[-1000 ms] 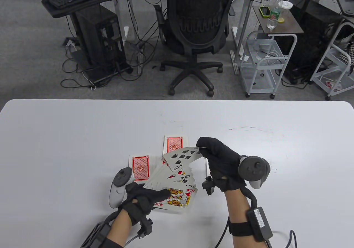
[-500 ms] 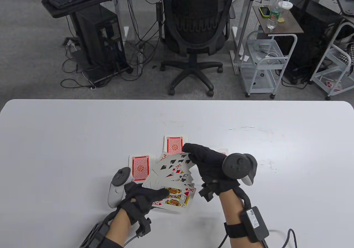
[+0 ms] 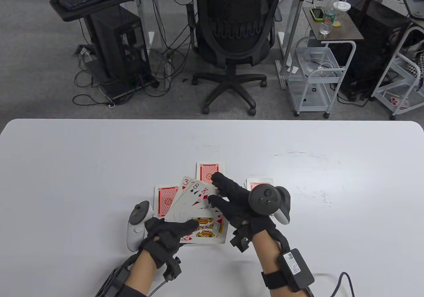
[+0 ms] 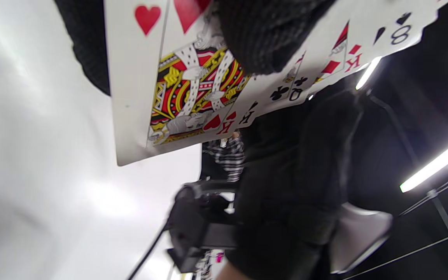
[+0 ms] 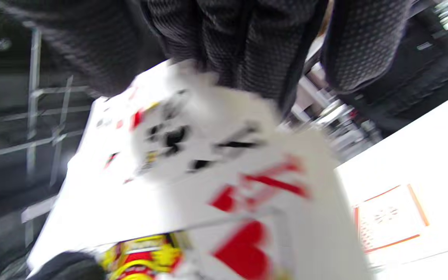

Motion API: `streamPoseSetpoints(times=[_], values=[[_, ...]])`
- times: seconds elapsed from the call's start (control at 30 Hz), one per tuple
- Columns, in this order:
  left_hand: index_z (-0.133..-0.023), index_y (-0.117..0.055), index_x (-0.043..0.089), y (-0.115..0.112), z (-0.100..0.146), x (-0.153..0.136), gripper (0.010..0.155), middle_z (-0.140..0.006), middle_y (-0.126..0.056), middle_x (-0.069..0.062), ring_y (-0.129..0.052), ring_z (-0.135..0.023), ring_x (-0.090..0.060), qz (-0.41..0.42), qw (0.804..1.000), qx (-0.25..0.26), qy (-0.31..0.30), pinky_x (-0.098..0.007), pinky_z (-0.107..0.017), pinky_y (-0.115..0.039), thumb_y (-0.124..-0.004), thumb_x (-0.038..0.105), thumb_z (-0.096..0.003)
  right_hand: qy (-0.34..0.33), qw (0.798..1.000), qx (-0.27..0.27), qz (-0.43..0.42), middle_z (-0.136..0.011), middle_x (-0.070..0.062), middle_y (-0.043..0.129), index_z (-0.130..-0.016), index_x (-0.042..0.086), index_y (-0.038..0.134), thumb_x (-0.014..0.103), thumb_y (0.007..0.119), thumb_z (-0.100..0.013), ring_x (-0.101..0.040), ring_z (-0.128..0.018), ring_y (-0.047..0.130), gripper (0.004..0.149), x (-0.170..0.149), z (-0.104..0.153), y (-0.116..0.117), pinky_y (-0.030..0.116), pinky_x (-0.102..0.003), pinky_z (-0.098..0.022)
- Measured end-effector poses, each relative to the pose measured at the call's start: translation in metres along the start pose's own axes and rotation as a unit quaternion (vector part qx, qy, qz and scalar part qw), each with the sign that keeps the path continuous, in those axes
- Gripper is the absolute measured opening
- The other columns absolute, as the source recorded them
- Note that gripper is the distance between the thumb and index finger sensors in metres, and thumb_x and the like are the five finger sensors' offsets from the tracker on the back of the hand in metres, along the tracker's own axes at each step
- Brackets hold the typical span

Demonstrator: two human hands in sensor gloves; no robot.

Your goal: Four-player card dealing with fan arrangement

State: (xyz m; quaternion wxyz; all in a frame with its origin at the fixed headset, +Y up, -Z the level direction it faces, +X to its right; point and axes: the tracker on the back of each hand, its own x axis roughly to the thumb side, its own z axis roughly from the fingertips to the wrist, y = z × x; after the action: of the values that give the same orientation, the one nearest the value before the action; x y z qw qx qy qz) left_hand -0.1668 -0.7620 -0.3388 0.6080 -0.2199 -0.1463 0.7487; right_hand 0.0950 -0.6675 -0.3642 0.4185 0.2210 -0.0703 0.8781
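While left grip (image 3: 165,235) holds card fan (image 3: 195,207) | right grip (image 3: 237,201) pinches fan | white desk (image 3: 82,164) near edge | office chair (image 3: 237,41) behind

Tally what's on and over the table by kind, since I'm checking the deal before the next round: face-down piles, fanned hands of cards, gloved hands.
Face-down piles: 3, left, middle, right
Fanned hand of cards: 1, face up, held by the left hand
Gloved hands: 2, the other being the right hand
Total: 6
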Motion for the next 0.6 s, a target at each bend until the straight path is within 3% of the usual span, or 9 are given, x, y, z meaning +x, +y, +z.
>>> streamPoseSetpoints(times=[0.1, 0.3, 0.6], values=[[-0.101, -0.064, 0.043, 0.001, 0.002, 0.0022, 0.055, -0.101, -0.081, 0.006, -0.092, -0.087, -0.034, 0.009, 1.0, 0.018, -0.015, -0.051, -0.057, -0.085, -0.083, 0.025, -0.0519, 0.023, 1.0, 0.018, -0.002, -0.087, -0.008, 0.079, -0.101, 0.014, 0.063, 0.05, 0.086, -0.05, -0.027, -0.063, 0.098, 0.067, -0.0024, 0.0006, 0.003, 0.07, -0.064, -0.055], [-0.101, -0.063, 0.043, 0.0007, 0.0018, 0.0007, 0.056, -0.101, -0.081, 0.007, -0.092, -0.088, -0.034, 0.006, 1.0, 0.017, -0.019, -0.051, -0.058, -0.085, -0.083, 0.025, -0.052, 0.021, 0.999, -0.05, -0.005, -0.074, -0.001, 0.086, -0.088, 0.02, 0.074, 0.041, 0.092, -0.045, -0.022, -0.052, 0.101, 0.051, 0.0038, 0.0041, 0.0071, 0.072, -0.064, -0.052], [-0.101, -0.063, 0.043, 0.0026, 0.0023, 0.0001, 0.056, -0.101, -0.081, 0.007, -0.092, -0.087, -0.034, 0.015, 1.0, 0.022, -0.012, -0.051, -0.057, -0.086, -0.083, 0.024, -0.0519, 0.005, 0.998, -0.056, 0.003, -0.073, -0.007, 0.089, -0.09, 0.011, 0.071, 0.026, 0.086, -0.048, -0.025, -0.056, 0.106, 0.047, 0.0052, 0.0029, 0.0053, 0.072, -0.063, -0.053]])
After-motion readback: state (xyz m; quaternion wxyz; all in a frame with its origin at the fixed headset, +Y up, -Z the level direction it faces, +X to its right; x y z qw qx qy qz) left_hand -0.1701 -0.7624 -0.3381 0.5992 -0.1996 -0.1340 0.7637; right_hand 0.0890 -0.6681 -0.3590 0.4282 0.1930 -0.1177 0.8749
